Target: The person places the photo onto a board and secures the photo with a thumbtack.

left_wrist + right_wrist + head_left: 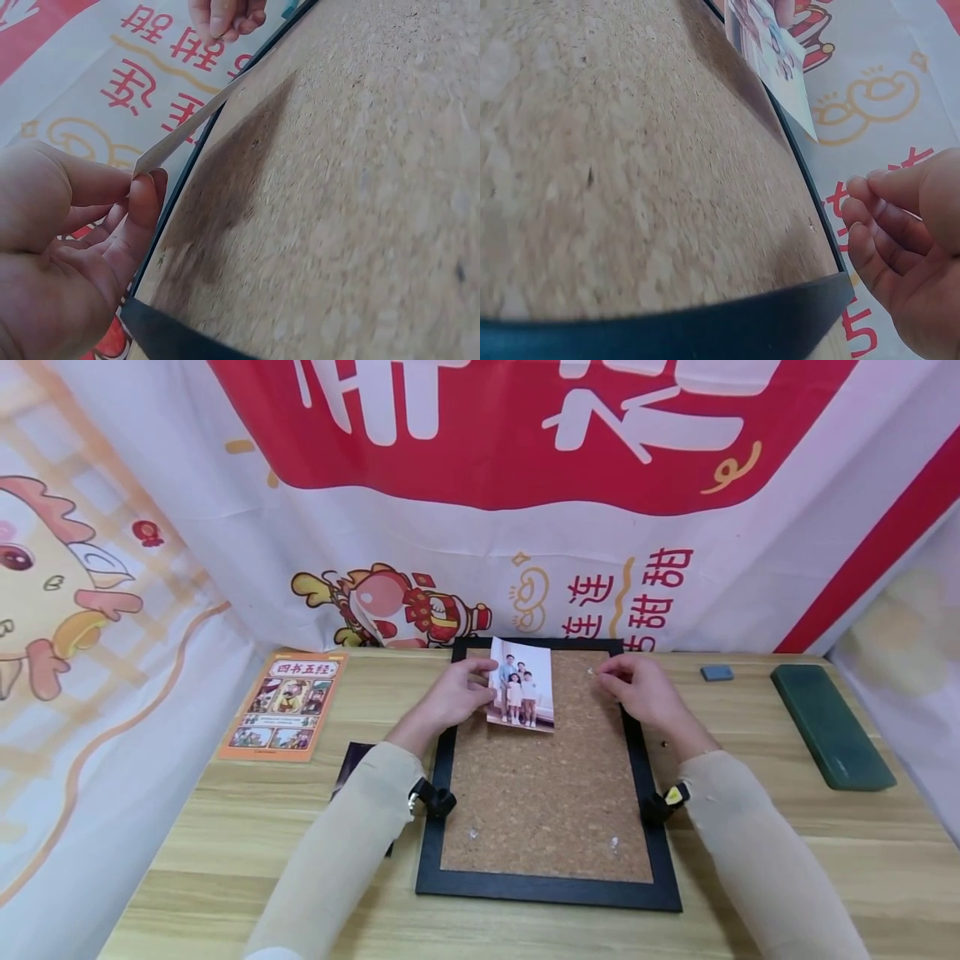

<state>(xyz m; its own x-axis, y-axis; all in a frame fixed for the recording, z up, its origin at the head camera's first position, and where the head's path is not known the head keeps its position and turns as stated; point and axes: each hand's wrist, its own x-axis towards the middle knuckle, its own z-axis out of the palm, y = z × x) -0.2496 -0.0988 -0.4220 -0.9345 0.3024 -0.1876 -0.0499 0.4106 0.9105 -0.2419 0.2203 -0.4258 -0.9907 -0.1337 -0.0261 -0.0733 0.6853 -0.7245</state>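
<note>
My left hand (465, 689) pinches the left edge of a family photo (525, 685) between thumb and fingers. The print is tilted over the upper left of a black-framed cork board (547, 802) and casts a shadow on it. In the left wrist view the photo (184, 135) appears nearly edge-on. At the board's upper right is my right hand (641, 689), thumb and forefinger tips together and the other fingers curled; I cannot tell whether something tiny is between them. A small clear pin (590, 670) shows beside those fingertips. Clear pins also mark the lower left (473, 833) and lower right (614, 843) of the cork.
An orange comic-style booklet (285, 706) lies at the left, and a dark flat item (351, 764) is partly under my left forearm. To the right are a small blue block (717, 673), a green case (832, 727) and a tiny dark bit (664, 744). A printed cloth (450, 527) hangs behind.
</note>
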